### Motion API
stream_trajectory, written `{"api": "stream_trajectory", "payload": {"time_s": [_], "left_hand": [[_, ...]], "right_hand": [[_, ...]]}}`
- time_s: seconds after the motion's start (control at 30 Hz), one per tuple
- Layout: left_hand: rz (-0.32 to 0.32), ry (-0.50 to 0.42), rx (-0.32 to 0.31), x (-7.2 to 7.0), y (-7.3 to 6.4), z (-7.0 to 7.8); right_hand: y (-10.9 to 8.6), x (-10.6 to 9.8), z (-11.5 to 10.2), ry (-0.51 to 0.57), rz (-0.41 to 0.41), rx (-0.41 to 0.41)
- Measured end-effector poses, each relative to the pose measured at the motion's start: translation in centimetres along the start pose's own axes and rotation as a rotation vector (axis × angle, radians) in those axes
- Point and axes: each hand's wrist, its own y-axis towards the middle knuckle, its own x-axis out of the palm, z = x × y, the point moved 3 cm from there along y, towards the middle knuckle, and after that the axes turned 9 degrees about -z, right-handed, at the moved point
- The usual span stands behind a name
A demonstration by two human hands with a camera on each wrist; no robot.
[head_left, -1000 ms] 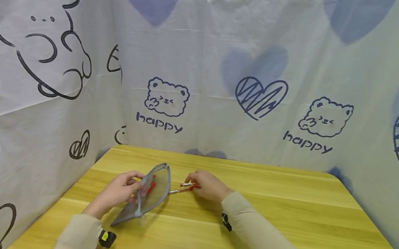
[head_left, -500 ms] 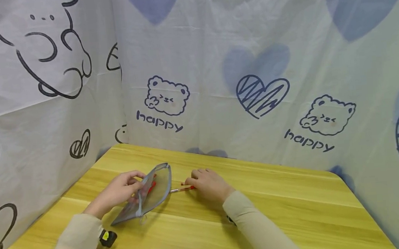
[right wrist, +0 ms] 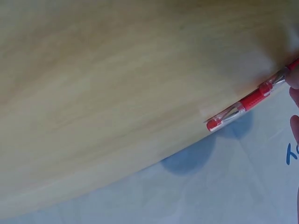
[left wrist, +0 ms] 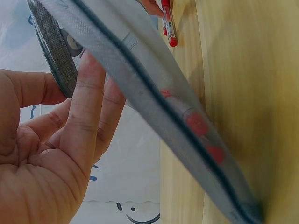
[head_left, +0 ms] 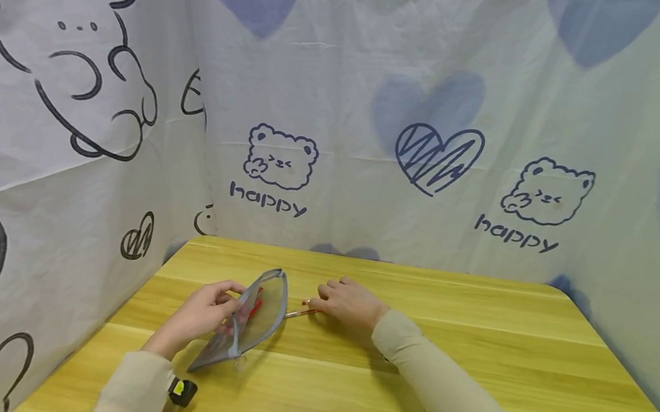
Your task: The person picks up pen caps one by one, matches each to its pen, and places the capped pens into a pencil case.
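My left hand (head_left: 204, 312) holds up a grey see-through zip pouch (head_left: 263, 320) by its rim, thumb and fingers at the edge. The pouch's mouth gapes toward the right. Through its side in the left wrist view, red pen ends (left wrist: 198, 122) show inside. To the right, my right hand (head_left: 350, 305) pinches red-capped clear pens (head_left: 299, 313) low over the table, their ends pointing at the pouch. In the right wrist view two pens (right wrist: 252, 99) lie nearly end to end, overlapping, with fingertips (right wrist: 293, 77) on one at the right edge.
The yellow wood-grain table (head_left: 300, 398) runs back to a white cloth (head_left: 349, 152) printed with hearts and bears. Another cloth wall (head_left: 71, 209) hangs along the left side. Black wrist cameras (head_left: 182, 392) are worn at the wrists.
My right hand has shifted its hold on the pens and lies flatter, covering more of them. My left hand and the pouch stay nearly in place; the head view drifts slightly.
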Motion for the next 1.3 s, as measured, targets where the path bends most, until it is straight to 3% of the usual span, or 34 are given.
{"api": "stream_trajectory", "payload": {"time_s": [0.23, 0.57, 0.83, 1.3], "left_hand": [[-0.004, -0.003, 0.012, -0.04, 0.16, 0.44], [-0.009, 0.011, -0.003, 0.00, 0.00, 0.53], [-0.014, 0.022, -0.006, 0.04, -0.14, 0.57], [-0.022, 0.003, -0.006, 0.02, -0.05, 0.15]], "right_hand": [[0.15, 0.04, -0.06, -0.040, -0.077, -0.023], [0.04, -0.24, -0.14, 0.016, -0.076, -0.058], [-0.02, -0.20, -0.18, -0.020, -0.092, -0.080], [-0.56, -0.95, 0.13, -0.103, -0.012, -0.149]]}}
